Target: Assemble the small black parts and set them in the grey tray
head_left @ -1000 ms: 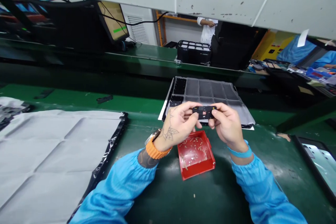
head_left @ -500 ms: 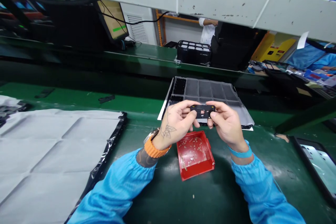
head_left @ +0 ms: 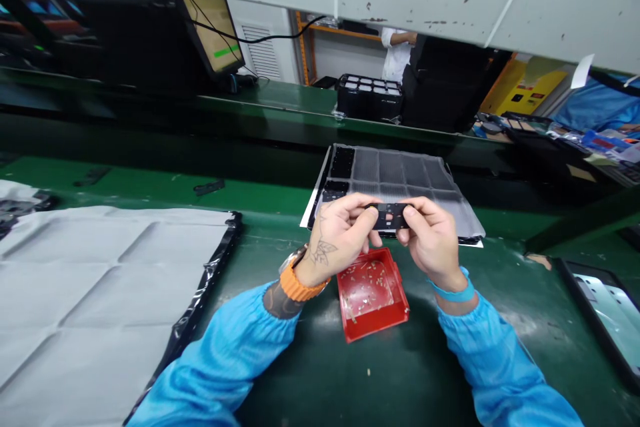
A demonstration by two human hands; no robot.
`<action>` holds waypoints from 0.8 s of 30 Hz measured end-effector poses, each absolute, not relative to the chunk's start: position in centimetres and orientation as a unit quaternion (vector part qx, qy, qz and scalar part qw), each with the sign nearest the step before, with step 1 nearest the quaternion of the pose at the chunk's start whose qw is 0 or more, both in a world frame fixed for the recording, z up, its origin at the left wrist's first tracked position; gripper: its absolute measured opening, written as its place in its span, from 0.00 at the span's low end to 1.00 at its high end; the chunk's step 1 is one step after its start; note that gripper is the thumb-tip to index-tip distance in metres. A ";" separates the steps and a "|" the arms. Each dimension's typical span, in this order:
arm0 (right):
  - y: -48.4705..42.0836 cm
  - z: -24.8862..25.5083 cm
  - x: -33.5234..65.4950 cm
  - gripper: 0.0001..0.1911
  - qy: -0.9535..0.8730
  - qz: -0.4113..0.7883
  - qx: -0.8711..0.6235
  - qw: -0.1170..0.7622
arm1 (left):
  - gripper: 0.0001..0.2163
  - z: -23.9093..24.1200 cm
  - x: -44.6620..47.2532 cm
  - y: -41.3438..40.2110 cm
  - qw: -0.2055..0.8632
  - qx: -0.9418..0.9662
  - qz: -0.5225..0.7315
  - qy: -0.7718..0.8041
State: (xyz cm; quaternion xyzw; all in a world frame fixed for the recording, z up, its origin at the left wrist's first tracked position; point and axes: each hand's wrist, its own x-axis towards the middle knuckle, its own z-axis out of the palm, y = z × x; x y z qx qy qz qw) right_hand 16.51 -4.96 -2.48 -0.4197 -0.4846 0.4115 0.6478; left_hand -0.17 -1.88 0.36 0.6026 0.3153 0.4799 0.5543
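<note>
Inspection in hand: your left hand (head_left: 336,235) and right hand (head_left: 429,240) pinch the small black perforated plastic frame (head_left: 391,215) by its ends above the red plastic box (head_left: 372,293) of loose pale fasteners; I judge that seating one next demands a steady grip.

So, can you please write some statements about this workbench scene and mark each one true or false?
1. Both hands hold one small black part between them. True: the left hand pinches its left end and the right hand its right end.
2. The red box is on the grey sheet. False: it rests on the green bench, below the hands.
3. The red box contains small pale pieces. True.
4. The orange band is on the right wrist. False: it is on the left wrist; the right wrist has a blue band.
5. The compartment tray lies beyond the hands. True.
</note>
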 end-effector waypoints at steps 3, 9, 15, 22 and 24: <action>-4.9 -2.7 16.6 0.08 -0.480 0.397 -0.425 0.657 | 0.11 0.3 0.0 -2.1 0.569 0.595 0.471 0.317; -4.8 -2.8 15.9 0.09 -0.458 0.366 -0.439 0.680 | 0.12 0.0 0.4 -2.3 0.581 0.573 0.477 0.326; -4.9 -1.7 16.1 0.10 -0.439 0.450 -0.442 0.640 | 0.14 -0.3 0.2 -1.4 0.622 0.544 0.475 0.304; -5.1 -1.3 16.5 0.11 -0.463 0.441 -0.432 0.636 | 0.13 -0.2 -0.1 -1.4 0.631 0.545 0.466 0.297; -5.2 -1.6 16.8 0.11 -0.483 0.425 -0.432 0.632 | 0.13 0.0 -0.1 -1.6 0.631 0.542 0.469 0.299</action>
